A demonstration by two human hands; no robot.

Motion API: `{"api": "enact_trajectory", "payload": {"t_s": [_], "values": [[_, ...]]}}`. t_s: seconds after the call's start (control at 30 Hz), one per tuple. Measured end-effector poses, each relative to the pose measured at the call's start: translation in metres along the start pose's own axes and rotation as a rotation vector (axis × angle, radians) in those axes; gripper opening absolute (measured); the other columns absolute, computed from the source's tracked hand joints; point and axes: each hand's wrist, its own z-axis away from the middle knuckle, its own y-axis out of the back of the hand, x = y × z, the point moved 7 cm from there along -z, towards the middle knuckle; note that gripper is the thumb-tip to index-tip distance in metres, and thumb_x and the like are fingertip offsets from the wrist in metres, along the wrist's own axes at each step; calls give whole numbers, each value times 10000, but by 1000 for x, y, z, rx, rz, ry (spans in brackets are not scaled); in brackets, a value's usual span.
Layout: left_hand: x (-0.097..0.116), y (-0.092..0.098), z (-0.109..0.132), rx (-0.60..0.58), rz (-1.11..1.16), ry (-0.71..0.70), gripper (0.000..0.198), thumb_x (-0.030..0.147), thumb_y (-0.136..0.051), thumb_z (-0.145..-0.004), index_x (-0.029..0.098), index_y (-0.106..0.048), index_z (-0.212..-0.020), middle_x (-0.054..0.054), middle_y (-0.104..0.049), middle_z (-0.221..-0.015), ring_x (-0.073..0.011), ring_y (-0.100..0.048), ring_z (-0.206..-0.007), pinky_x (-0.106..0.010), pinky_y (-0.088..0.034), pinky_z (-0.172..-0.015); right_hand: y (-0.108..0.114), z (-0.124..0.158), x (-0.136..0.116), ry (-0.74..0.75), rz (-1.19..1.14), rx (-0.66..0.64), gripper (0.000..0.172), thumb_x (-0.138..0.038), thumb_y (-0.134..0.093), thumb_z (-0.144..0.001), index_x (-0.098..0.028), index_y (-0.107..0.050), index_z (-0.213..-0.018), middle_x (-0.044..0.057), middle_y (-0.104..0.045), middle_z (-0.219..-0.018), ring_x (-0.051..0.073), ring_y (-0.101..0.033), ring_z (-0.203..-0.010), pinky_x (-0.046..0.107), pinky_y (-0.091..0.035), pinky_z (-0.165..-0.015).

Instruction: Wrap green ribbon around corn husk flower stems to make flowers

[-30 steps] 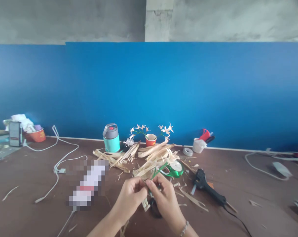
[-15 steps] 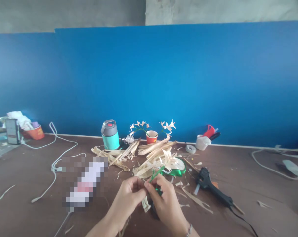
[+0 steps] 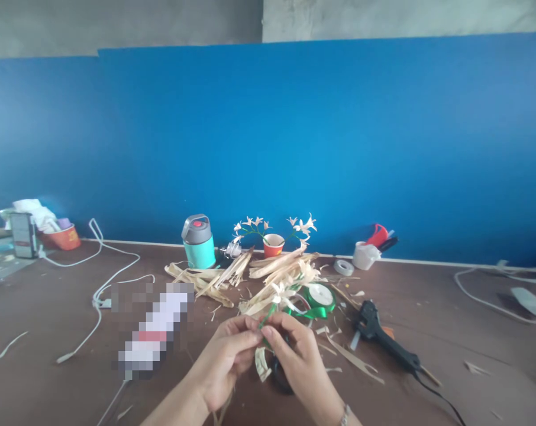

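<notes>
My left hand (image 3: 226, 361) and my right hand (image 3: 297, 361) meet over the brown table, fingertips pinched together on a thin green stem (image 3: 268, 315) that ends in a small pale husk flower (image 3: 280, 292). A strip of pale husk (image 3: 262, 362) hangs below the fingers. Just behind the hands lie a roll of green ribbon (image 3: 319, 296) and a heap of dried husk strips (image 3: 272, 278). A black glue gun (image 3: 383, 341) lies to the right of my right hand.
A teal flask (image 3: 199, 241), a red cup with husk flowers (image 3: 273, 244), a tape roll (image 3: 343, 267) and a white cup of tools (image 3: 366, 254) stand along the blue wall. White cables (image 3: 103, 284) cross the left side; another cable (image 3: 485, 296) lies right.
The view has tipped a little. Both hands shifted slightly and turned the green stem, so the flower now sits lower and more to the left, near the husk heap.
</notes>
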Motion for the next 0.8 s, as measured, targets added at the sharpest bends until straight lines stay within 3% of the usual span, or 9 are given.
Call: {"api": "enact_trajectory", "payload": {"t_s": [0.17, 0.47, 0.7, 0.8], "values": [[4, 6, -2, 28, 5, -34, 329, 294, -810, -538, 146, -521, -584, 106, -320, -472, -9, -113, -407, -168, -39, -389, -3, 1, 0, -20, -29, -49, 191, -330, -585, -835, -190, -672, -931, 67, -677, -836, 219, -608, -783, 313, -486, -723], [4, 8, -2, 79, -23, -105, 333, 322, -820, -534, 147, -550, -619, 120, -276, -448, -13, -105, -410, -153, -43, -377, -1, -1, -3, -101, 72, -75, 108, -264, -594, -783, -178, -642, -739, 5, -597, -633, 149, -494, -573, 238, -373, -514], [4, 5, -1, 49, -7, -81, 341, 338, -814, -541, 151, -536, -601, 128, -238, -436, -20, -72, -415, -158, -41, -377, -4, -1, -1, -127, 38, -127, 137, -271, -573, -791, -163, -588, -707, -28, -492, -587, 112, -386, -526, 226, -315, -491], [7, 4, -1, 49, -44, -105, 358, 352, -819, -539, 153, -532, -616, 116, -298, -453, -15, -115, -410, -155, -63, -387, -3, -3, 5, -135, 41, -108, 147, -287, -603, -766, -162, -570, -695, -37, -466, -579, 106, -360, -520, 225, -295, -489]]}}
